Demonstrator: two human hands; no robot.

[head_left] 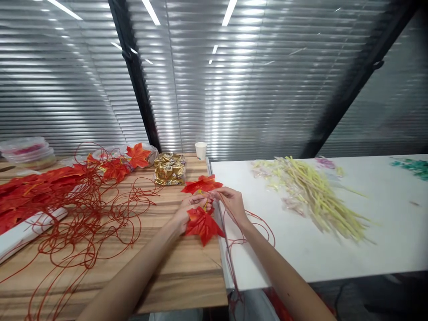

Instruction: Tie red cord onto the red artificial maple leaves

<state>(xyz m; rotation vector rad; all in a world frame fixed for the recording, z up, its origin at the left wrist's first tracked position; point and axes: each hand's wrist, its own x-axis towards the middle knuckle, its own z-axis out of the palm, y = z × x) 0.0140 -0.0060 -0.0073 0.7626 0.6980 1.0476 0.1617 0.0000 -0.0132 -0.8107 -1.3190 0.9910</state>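
In the head view, my left hand [192, 207] is closed around the yellow stems of red artificial maple leaves [203, 224]. One leaf hangs below the fingers and another red leaf [203, 183] spreads out above them. Just to the right, my right hand [231, 203] pinches a thin red cord [259, 218] close to the left fingertips. The cord loops over the white table and hangs down past its front edge. Where cord and stems meet, the fingers partly hide them.
Tangled red cord [90, 223] and a pile of red leaves [36, 191] cover the left of the wooden table [187, 276]. A gold foil packet [170, 169] and a paper cup [201, 150] stand behind. Yellow stems [317, 196] lie on the white table [284, 258]; plastic tubs [28, 154] sit far left.
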